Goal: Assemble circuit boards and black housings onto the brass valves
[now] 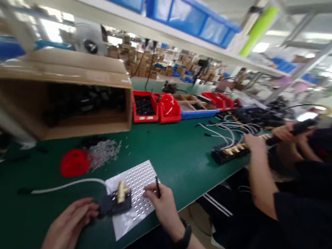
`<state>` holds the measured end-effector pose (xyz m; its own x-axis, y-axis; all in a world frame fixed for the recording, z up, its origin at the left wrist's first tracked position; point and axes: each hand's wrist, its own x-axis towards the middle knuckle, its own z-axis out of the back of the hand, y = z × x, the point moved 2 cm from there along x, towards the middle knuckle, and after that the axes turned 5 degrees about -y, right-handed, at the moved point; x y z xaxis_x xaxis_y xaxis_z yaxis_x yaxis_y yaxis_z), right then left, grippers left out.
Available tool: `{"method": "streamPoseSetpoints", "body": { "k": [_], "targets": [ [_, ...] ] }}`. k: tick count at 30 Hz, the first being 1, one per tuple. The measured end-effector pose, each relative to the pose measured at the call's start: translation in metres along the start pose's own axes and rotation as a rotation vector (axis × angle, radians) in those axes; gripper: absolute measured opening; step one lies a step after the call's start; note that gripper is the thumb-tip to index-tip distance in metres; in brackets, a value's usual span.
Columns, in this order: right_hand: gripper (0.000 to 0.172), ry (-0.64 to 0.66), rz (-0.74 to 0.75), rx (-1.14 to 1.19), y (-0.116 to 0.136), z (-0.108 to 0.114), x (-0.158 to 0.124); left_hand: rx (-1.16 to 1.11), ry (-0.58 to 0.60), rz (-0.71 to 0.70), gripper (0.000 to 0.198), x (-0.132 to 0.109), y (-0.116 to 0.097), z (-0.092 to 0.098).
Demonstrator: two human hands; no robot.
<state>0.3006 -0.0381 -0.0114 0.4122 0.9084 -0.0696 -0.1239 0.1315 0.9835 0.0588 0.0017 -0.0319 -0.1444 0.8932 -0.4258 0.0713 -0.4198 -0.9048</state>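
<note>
My left hand (69, 225) pinches the near left end of a black housing (117, 206) that carries a brass fitting (122, 191). A white cable (69, 183) leads from the housing to the left, ending in a black tip. The housing rests partly on a white sheet of small silver stickers (140, 178). Over the sheet's right side, my right hand (164, 204) grips a slim black pen-like tool (157, 187); its exact kind is unclear. The fingertips of that hand are close to the stickers, and I cannot tell whether they touch.
A cardboard box (89, 127) of black parts stands back left. Before it lie a red lid-like disc (75, 163) and loose small metal pins (104, 152). Red bins (144, 118) line the back. At right, a co-worker's arm (262, 180) reaches over a black fixture (220, 156) with brass fittings.
</note>
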Motion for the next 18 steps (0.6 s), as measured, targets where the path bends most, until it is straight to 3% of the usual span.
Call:
{"method": "streamPoseSetpoints", "body": {
  "k": [2, 5, 11, 18],
  "targets": [
    [0.016, 0.002, 0.036, -0.028, -0.014, -0.005, -0.005, -0.082, 0.036, -0.033, 0.038, -0.001, -0.003, 0.000],
    [0.018, 0.031, 0.066, -0.030, -0.026, -0.014, -0.012, -0.031, 0.035, -0.115, 0.031, 0.007, -0.008, -0.007],
    [0.013, 0.073, 0.179, -0.144, -0.022, -0.024, -0.022, 0.302, 0.084, -0.275, 0.027, 0.023, -0.003, -0.015],
    [0.010, 0.089, 0.255, -0.284, -0.026, -0.040, -0.032, 0.407, 0.131, -0.417, 0.015, 0.030, -0.009, -0.025]
  ]
}}
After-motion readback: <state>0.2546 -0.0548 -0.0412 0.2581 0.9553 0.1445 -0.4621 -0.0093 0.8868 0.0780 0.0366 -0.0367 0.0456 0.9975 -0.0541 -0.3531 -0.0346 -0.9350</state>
